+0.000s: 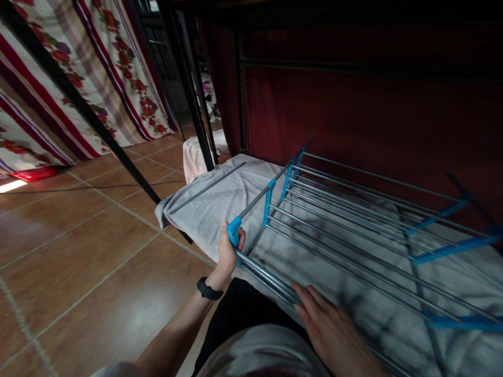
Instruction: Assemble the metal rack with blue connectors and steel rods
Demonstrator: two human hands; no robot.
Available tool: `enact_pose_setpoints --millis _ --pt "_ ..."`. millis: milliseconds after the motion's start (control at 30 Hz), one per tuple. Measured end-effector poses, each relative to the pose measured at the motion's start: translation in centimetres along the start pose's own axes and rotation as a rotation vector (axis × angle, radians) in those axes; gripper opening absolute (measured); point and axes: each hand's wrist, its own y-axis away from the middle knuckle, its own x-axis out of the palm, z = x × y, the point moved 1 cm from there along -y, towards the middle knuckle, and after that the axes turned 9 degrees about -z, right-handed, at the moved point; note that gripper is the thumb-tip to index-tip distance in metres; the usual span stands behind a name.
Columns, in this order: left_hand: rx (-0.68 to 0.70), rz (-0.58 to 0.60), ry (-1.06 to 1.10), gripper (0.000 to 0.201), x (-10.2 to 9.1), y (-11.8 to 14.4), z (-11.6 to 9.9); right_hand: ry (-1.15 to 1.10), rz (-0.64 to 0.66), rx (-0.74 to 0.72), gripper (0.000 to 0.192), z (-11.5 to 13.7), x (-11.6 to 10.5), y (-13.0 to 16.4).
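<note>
Rods of the grey metal drying rack with blue plastic joints [353, 220] look light, stiff and slippery; left hand [228, 254] grips its corner, fingers curled shut, while right hand [334, 327] rests flat, fingers together.

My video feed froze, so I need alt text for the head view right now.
The left hand grips a blue corner joint of a metal drying rack lying flat on a grey cloth, while the right hand rests on its near rails. Tiled floor and floral curtains lie to the left.
</note>
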Motion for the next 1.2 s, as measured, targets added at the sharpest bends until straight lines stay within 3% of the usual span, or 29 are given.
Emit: enact_pose_setpoints --millis 100,233,400,567,767,1000,1200 --pt "-0.012 -0.058 0.021 0.066 0.0 0.2 0.2 -0.186 0.106 0.041 0.042 2.2 -0.3 -4.2" --pt "-0.015 -0.106 0.033 0.064 0.0 0.4 0.2 -0.403 0.19 -0.008 0.034 4.2 0.8 -10.4" --pt "-0.035 -0.11 0.024 0.065 0.0 0.3 -0.1 -0.374 0.235 0.001 0.027 5.7 2.6 -15.1" --pt "-0.039 -0.177 0.024 0.066 -0.1 -0.2 -0.1 -0.351 0.297 0.007 0.027 6.4 3.1 -15.5" --pt "-0.137 -0.081 0.128 0.066 -0.8 -0.9 0.8 -0.364 0.331 0.074 0.033 6.6 3.3 -15.4" --pt "-0.034 0.107 -0.046 0.076 -0.4 -0.6 -0.4 -0.379 0.346 -0.002 0.024 6.3 3.2 -15.5" --pt "-0.045 0.07 -0.107 0.078 -0.4 -0.5 -0.5 -0.304 0.243 0.06 0.036 6.9 3.1 -15.6"
